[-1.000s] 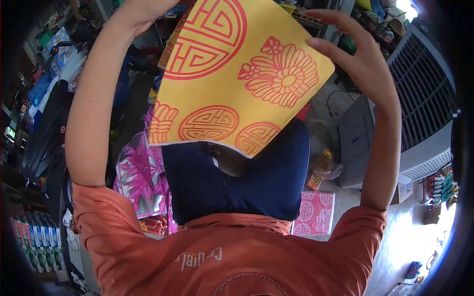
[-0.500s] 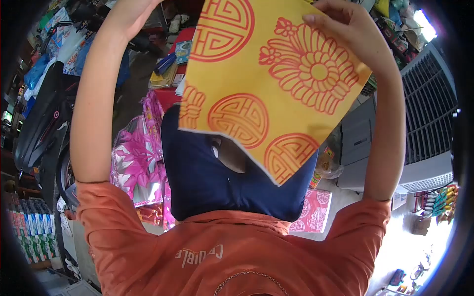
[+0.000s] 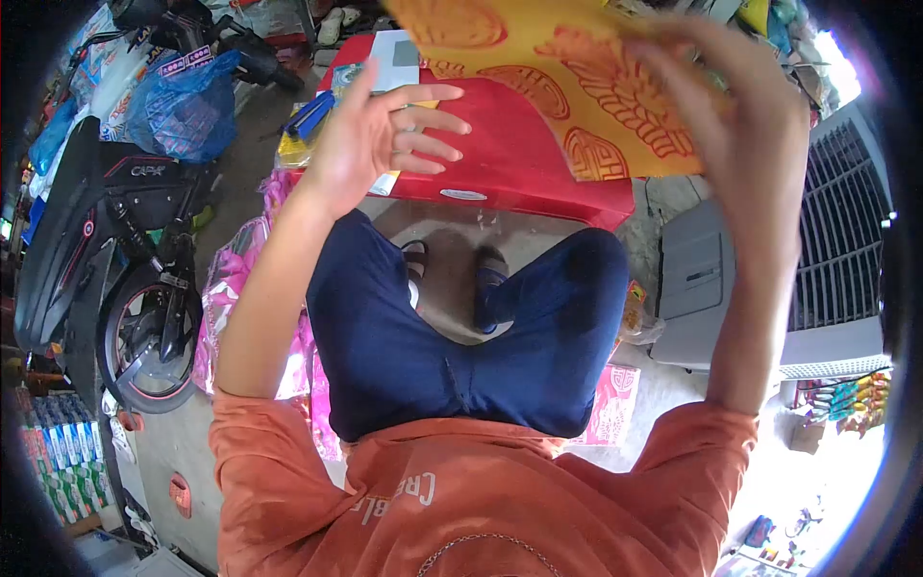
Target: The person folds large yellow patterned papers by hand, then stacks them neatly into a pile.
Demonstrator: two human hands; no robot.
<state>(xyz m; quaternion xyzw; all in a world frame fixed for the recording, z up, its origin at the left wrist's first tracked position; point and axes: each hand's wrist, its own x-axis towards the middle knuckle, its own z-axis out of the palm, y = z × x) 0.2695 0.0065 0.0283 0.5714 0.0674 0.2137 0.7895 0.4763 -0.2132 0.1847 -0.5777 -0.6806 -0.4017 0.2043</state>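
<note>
A yellow sheet with red round and flower patterns (image 3: pixel 577 87) hangs in the air at the top of the view, over a red table (image 3: pixel 538 192). My right hand (image 3: pixel 726 87), blurred by motion, grips the sheet at its right side. My left hand (image 3: pixel 389 135) is raised over the table's left part with its fingers spread and nothing in them; a ring shows on it. Beneath and beside this hand lie a blue object (image 3: pixel 312 115), a white and grey card (image 3: pixel 392 60) and yellow packets, partly hidden.
A motorbike (image 3: pixel 144 250) stands at the left beside a blue plastic bag (image 3: pixel 183 106). Pink wrapped goods (image 3: pixel 231 298) lie beside my left leg. A grey air cooler (image 3: pixel 827 250) is at the right. A pink patterned packet (image 3: pixel 611 404) lies by my right thigh.
My left hand has come off the sheet and moved down with fingers apart. The sheet has shifted up and right with my right hand, uncovering the red table and my feet.
</note>
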